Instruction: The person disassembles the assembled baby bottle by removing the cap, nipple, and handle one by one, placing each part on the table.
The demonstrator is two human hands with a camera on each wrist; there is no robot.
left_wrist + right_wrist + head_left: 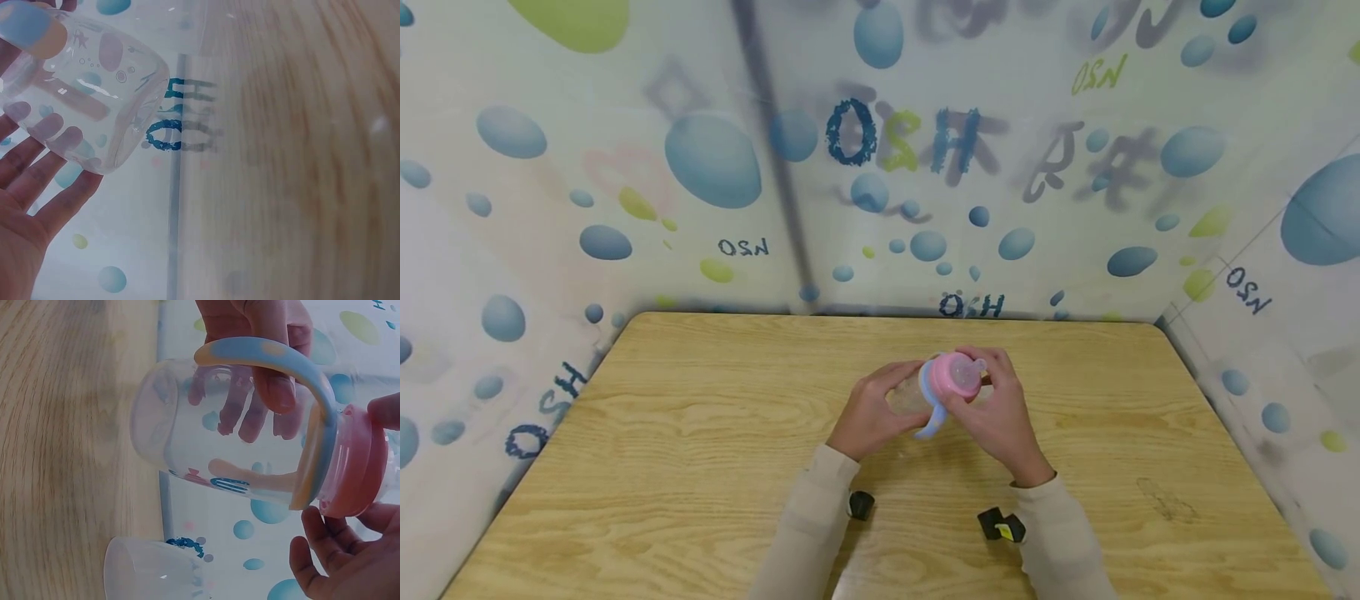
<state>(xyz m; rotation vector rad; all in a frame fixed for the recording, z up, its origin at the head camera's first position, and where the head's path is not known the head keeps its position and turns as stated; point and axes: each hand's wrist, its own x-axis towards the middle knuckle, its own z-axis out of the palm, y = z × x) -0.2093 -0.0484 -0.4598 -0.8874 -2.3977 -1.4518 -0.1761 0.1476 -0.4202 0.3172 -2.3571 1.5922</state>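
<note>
A clear baby bottle (pixel 908 397) is held tilted above the table, its pink screw collar (pixel 957 375) and clear teat pointing right. My left hand (pixel 874 408) grips the bottle's body, with fingers spread along the far side and the thumb in front, as the right wrist view shows. The thumb and fingers of my right hand (pixel 1002 412) pinch the pink collar on opposite sides. A blue and peach handle (pixel 269 351) arches from a ring just below that collar. In the left wrist view, the bottle's base (pixel 134 125) sticks out past the fingertips.
A translucent cup-shaped cover (pixel 140 569) stands on the wooden table (pixel 700 417), mostly behind my right hand in the head view. Black devices (pixel 861 505) sit at both wrists. A patterned curtain (pixel 880 217) borders the table's back and sides.
</note>
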